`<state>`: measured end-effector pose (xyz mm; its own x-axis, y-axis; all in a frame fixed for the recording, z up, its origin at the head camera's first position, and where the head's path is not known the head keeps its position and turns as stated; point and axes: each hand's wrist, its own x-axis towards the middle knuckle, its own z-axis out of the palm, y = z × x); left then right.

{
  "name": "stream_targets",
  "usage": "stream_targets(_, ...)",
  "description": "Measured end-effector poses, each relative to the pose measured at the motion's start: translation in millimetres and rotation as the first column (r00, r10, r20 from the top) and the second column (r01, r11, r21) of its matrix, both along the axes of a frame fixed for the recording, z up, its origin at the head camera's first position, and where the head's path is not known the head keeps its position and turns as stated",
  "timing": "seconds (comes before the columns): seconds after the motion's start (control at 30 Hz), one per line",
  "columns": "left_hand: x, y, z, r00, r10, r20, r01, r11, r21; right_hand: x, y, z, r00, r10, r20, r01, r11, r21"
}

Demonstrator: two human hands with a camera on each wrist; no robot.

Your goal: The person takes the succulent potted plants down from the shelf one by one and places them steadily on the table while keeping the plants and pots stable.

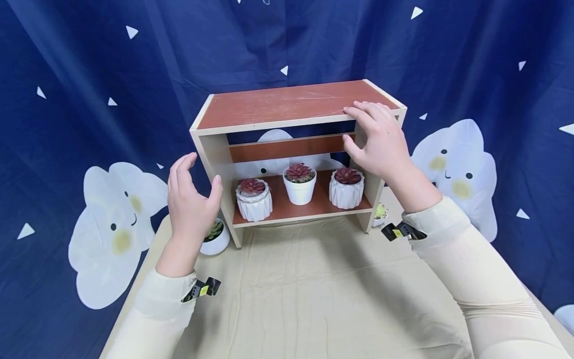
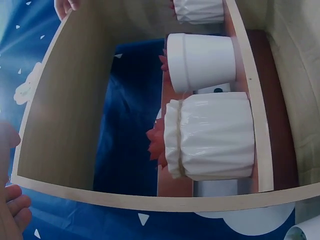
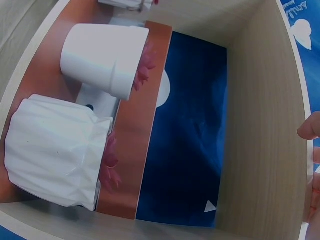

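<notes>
A small wooden shelf (image 1: 287,105) with a red-brown top stands on the cloth. On its lower board sit a ribbed white pot (image 1: 254,206), a smooth white pot (image 1: 299,192) and another ribbed pot (image 1: 347,195), each bearing a red succulent. My left hand (image 1: 192,207) is raised just outside the shelf's left side, thumb spread from the loosely bent fingers, holding nothing. My right hand (image 1: 380,142) is at the top's front right corner, fingers over the top board and thumb lower. In the right wrist view, its thumb (image 3: 310,126) overlaps the board's edge.
Outside the shelf's left side stands a white pot (image 1: 216,243) with a green succulent. A smaller potted plant (image 1: 380,213) is by the right side. Beige cloth (image 1: 296,294) covers the table in front; a blue curtain (image 1: 251,50) with clouds hangs behind.
</notes>
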<state>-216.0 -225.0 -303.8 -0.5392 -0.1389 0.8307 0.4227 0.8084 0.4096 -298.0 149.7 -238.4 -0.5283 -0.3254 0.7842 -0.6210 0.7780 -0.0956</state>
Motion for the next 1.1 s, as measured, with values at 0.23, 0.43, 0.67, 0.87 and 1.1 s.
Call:
stream_targets(0.23,-1.3,2.9,7.6,1.0,-0.011,-0.027,0.011,1.0,-0.005,-0.1,-0.3,-0.4,1.0,0.004,-0.003,-0.004,1.0,-0.002)
stream_targets(0.43,-2.0,8.3,18.9,0.999,-0.029,-0.038,0.029,1.0,-0.009,0.3,0.3,-0.5,1.0,0.004,-0.004,-0.004,1.0,-0.005)
stream_targets(0.67,-3.3,13.1,29.1,0.995,-0.049,-0.087,0.046,0.998,-0.044,0.7,0.6,0.0,1.0,0.01,-0.009,-0.01,1.0,-0.007)
stream_targets(0.87,-7.6,16.3,36.0,0.986,-0.09,-0.142,0.081,0.995,-0.066,0.4,1.0,-0.4,1.0,0.004,-0.005,-0.004,1.0,-0.004)
stream_targets(1.1,-12.6,23.3,45.5,0.981,-0.116,-0.153,0.103,0.991,-0.09,-0.2,0.9,-0.1,1.0,0.012,-0.01,-0.012,1.0,-0.006)
